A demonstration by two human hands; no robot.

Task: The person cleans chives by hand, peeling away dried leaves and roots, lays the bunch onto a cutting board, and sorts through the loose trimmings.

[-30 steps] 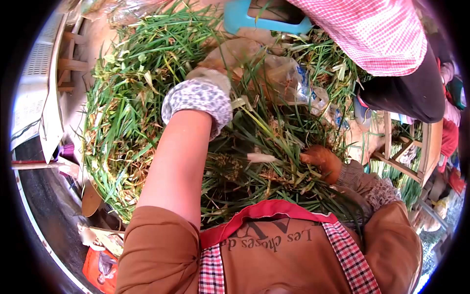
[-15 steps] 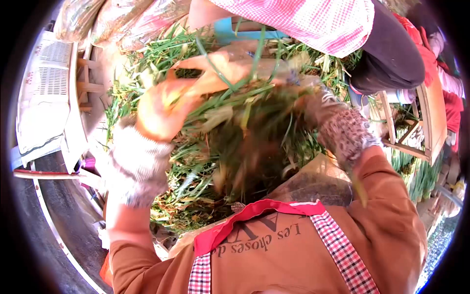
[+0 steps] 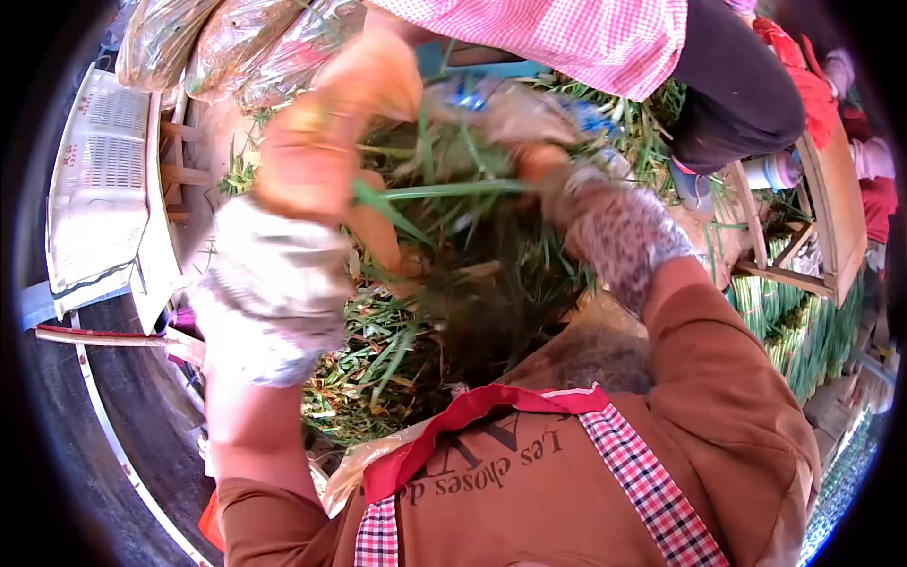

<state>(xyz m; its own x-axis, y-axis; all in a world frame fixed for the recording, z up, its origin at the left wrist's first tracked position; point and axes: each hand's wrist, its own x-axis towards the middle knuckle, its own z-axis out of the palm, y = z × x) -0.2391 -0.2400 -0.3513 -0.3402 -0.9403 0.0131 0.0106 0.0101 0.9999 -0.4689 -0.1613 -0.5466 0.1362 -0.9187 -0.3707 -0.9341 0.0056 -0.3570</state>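
My left hand (image 3: 307,175), in an orange glove with a pale knitted cuff, is raised at the left side of a loose mass of green leaves (image 3: 472,274). One orange finger hangs down apart from the rest; the others are smeared by motion. Opposite it, my right hand (image 3: 557,184), gloved under a spotted sleeve cover, is at the right side of the leaves, its fingers blurred and partly hidden. A long green leaf (image 3: 453,190) stretches between both hands. Below the right forearm, a translucent plastic sheet or bag (image 3: 605,345) lies against my lap.
Across from me is a person in a pink checked garment (image 3: 567,38). Stuffed clear bags (image 3: 227,57) lie at the back left, near a white plastic crate (image 3: 99,180). A wooden stool (image 3: 831,208) and green stalks (image 3: 803,331) are at the right.
My left hand has risen slightly and turned, and its fingers no longer stretch across the leaves. My right hand has moved left and slightly up, closer to the left one.
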